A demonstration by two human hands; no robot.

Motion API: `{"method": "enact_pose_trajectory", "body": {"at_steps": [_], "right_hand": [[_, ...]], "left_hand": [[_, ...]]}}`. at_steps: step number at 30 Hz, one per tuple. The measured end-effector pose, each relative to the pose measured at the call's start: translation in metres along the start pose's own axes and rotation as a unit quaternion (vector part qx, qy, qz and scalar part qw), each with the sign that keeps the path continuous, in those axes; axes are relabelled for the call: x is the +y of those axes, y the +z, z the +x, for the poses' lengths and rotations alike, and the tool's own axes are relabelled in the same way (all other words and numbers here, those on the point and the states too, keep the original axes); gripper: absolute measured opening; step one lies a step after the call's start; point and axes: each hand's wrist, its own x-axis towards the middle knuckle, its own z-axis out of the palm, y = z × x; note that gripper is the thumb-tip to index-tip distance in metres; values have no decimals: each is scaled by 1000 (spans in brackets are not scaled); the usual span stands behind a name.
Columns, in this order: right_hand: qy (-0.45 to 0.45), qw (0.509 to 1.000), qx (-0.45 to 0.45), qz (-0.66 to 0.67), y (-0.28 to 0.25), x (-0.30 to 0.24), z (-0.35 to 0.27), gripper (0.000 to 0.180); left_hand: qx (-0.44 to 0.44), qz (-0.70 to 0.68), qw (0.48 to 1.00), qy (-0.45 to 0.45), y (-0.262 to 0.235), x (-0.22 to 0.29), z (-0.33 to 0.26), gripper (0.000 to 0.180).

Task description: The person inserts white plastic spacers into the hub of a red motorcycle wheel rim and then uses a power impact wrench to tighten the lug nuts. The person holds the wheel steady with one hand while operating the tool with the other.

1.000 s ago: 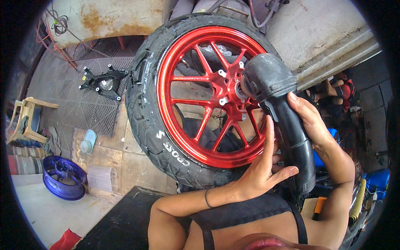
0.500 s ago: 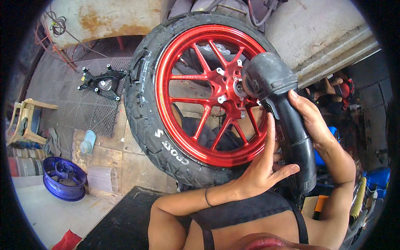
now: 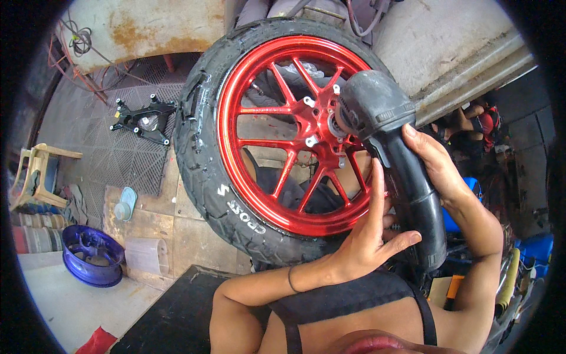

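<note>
A black elbow-shaped plastic pipe [image 3: 413, 194], with a wide bent end and a clamp-like ring, is held slanting in front of me. My right hand [image 3: 433, 162] wraps its upper right side, the thumb lying near the ring. Against the pipe's left side is my left hand [image 3: 371, 233]; its index finger points up along it, its thumb stretches across the front, and the other fingers go behind. Beyond the pipe's bent end stands a black tyre [image 3: 203, 177] on a glossy red spoked wheel rim [image 3: 259, 143], its hub partly covered by the pipe.
At left lie a black metal bracket [image 3: 144, 120] on grey matting, a purple wheel rim [image 3: 91, 256], a clear plastic container [image 3: 146, 255] and a wooden stool [image 3: 41, 177]. A rusty white panel [image 3: 141, 29] stands at the back. Another person [image 3: 480, 121] is at the right.
The pipe and both hands have shifted very slightly to the left and up. My hold on the pipe looks the same.
</note>
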Motion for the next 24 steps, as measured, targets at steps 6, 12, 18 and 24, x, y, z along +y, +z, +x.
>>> {"method": "enact_pose_trajectory", "body": {"at_steps": [6, 12, 18, 24], "right_hand": [[-4, 1000, -7, 11, -1, 5, 0, 62], [-13, 1000, -20, 11, -2, 9, -2, 62], [-19, 999, -44, 20, -1, 10, 0, 63], [-14, 999, -30, 22, -2, 10, 0, 63]], "left_hand": [[6, 21, 1000, -6, 2, -2, -1, 116], [8, 26, 1000, -15, 3, -2, -5, 114], [40, 13, 999, 2, 7, -3, -7, 109], [36, 17, 999, -3, 6, -2, -5, 108]]}}
